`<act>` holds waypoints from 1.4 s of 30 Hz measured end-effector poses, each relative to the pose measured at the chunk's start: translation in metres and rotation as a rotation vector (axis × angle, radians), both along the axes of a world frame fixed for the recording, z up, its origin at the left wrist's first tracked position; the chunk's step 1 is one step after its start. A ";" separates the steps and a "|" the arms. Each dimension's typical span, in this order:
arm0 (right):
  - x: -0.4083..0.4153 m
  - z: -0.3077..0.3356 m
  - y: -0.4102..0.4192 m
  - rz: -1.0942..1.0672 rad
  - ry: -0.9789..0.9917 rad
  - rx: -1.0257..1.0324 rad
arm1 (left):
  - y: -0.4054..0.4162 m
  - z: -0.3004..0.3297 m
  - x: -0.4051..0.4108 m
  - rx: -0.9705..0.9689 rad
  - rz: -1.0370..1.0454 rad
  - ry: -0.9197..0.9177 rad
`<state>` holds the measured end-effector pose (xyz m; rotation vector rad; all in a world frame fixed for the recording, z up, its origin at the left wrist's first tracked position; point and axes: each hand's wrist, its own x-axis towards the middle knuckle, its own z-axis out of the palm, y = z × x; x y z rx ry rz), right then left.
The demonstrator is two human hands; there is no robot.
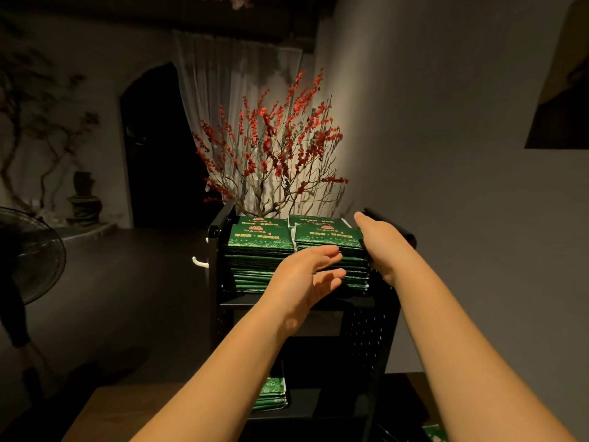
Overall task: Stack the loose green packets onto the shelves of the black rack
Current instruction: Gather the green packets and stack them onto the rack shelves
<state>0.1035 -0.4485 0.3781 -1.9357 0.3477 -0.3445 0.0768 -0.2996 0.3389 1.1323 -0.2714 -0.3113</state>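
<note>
Head view
Forearms: both bare arms reached up from the bottom edge toward the black rack [373, 330].
Left hand [306, 275]: palm turned inward, fingers [331, 252] straight and slightly spread, held at the front edge of the right stack; contact could not be told for certain.
Right hand [379, 240]: laid flat along the right side of the same stack, fingers straight and together, pressing against the packets' edges; nothing was gripped.
Green packets [261, 239]: piled in two tall stacks side by side on the rack's top shelf, printed faces up.
Lower stack [272, 393]: a shorter pile of green packets sat on a lower shelf of the rack.
Loose packet [435, 433]: a green corner showed low and right of the rack, at the frame's bottom edge.
Red-berry branches [271, 148]: stood just behind the rack.
Fan [28, 253]: stood well left of the rack.
</note>
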 end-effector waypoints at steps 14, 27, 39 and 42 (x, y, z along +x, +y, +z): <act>-0.058 -0.032 0.027 -0.084 -0.731 -0.302 | -0.003 -0.012 -0.005 0.035 0.079 -0.119; -0.067 -0.161 0.132 0.306 -0.479 -0.086 | 0.084 -0.122 -0.030 0.313 0.444 -0.274; -0.053 -0.305 0.229 0.692 0.061 -0.218 | 0.196 -0.290 -0.037 0.809 0.646 -0.186; -0.041 -0.337 0.242 0.813 0.165 -0.381 | 0.226 -0.329 -0.040 1.032 0.523 -0.193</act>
